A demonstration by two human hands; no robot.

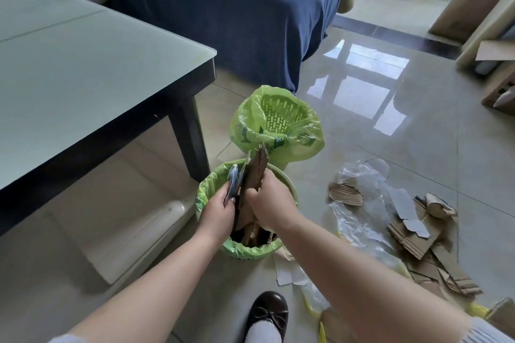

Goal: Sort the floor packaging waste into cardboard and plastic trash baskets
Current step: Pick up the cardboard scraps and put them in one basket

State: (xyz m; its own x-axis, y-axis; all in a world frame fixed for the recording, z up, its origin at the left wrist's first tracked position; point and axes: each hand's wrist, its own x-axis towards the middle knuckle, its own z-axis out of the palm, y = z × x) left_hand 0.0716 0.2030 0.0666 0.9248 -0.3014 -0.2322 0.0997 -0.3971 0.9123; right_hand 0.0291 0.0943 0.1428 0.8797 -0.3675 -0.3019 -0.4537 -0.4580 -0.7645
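Note:
Two baskets lined with green bags stand on the floor. The near basket [206, 192] holds brown cardboard pieces; the far basket [302, 145] shows only its liner and slotted wall. My right hand [269, 200] grips a tall strip of brown cardboard [255, 172] standing upright in the near basket. My left hand [220, 206] holds a flat blue-grey piece [233, 182] against the cardboard at the basket's left rim. Loose cardboard scraps [412, 237] and clear plastic film [362, 181] lie on the tiles to the right.
A glass-topped table [83, 69] with a dark leg [192, 136] stands close on the left. A blue-covered bed [237, 8] lies behind the baskets. Cardboard boxes [498, 86] sit at the far right. My dark shoe [267, 315] stands just below the near basket.

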